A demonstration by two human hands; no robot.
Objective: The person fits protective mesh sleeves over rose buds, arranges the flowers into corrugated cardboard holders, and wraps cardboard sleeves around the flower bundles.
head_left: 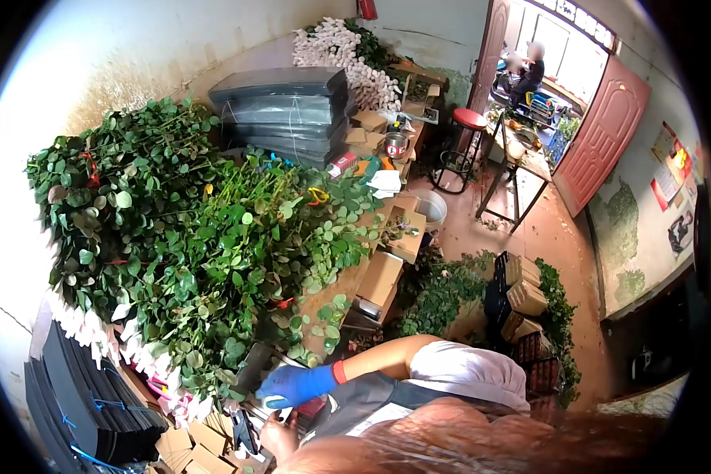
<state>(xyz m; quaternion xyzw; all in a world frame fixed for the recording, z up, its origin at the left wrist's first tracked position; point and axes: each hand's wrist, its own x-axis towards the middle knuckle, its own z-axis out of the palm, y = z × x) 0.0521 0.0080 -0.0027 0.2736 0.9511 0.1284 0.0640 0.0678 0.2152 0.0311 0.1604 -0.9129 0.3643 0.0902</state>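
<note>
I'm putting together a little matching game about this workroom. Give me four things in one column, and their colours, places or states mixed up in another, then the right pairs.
Things:
1. Stool
2. Glove
3. Biggest pile of leafy stems
4. Door on the right of the doorway

Descriptions:
A. Green, heaped on the table
B. Swung open, with raised panels
C. Round red seat
D. Blue, worn on one hand

Right pairs: 1-C, 2-D, 3-A, 4-B
</note>
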